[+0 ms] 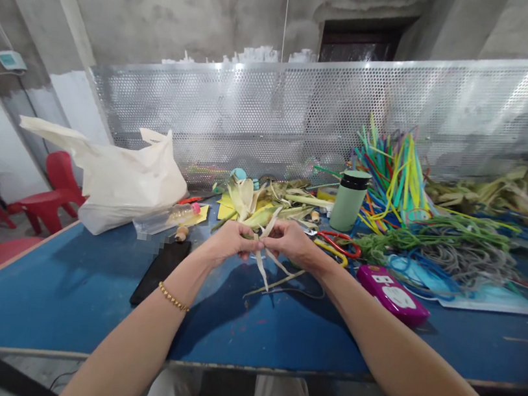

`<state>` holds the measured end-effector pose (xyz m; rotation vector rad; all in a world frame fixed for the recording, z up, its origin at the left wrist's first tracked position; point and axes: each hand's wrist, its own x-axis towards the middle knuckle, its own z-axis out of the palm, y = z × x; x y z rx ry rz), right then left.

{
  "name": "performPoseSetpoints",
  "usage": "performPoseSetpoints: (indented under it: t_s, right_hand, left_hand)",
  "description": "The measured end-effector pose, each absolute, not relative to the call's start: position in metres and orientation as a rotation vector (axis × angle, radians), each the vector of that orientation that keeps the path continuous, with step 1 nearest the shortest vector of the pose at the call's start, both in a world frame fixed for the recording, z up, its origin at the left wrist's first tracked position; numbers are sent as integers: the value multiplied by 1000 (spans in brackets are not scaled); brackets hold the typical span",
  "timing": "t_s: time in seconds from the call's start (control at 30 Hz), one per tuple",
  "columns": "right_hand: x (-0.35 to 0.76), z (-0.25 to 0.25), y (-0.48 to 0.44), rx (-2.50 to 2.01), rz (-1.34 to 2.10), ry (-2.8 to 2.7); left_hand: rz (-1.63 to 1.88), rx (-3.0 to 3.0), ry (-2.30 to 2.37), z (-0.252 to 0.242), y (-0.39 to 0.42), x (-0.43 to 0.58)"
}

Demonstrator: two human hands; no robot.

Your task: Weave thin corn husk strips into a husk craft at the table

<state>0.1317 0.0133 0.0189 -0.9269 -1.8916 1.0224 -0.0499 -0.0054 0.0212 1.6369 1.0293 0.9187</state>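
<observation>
Pale strips of corn husk [261,270] cross one another between my two hands, above the blue table. My left hand [233,243], with a gold bead bracelet on the wrist, pinches the strips from the left. From the right, my right hand [291,242] pinches them too, its fingertips close to the left ones. The strips' ends stick up above the fingers and hang below them. A thin strand [280,289] lies on the table under my hands. Just behind them is a heap of loose corn husks [243,199]. Red-handled scissors [343,242] lie beyond my right hand.
On the blue table [82,303] a black phone [160,272] and a white plastic bag [134,173] lie left. To the right are a green tumbler [349,203], a purple case [392,295], coloured strips [394,177] and green cord [435,238]. A perforated metal screen [255,118] stands behind.
</observation>
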Motion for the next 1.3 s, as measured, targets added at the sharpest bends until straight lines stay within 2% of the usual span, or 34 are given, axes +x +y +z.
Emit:
performPoseSetpoints:
  t_s: [0.57, 0.97, 1.3]
  right_hand:
    - [126, 20, 12, -994, 1079, -1901]
    - [128, 22, 10, -1021, 997, -1904]
    - [126, 22, 11, -1037, 1028, -1904]
  left_hand:
    - [915, 1676, 1088, 23, -5, -48]
    - [858, 1700, 1030, 21, -3, -53]
    - [951, 1620, 1135, 23, -6, -44]
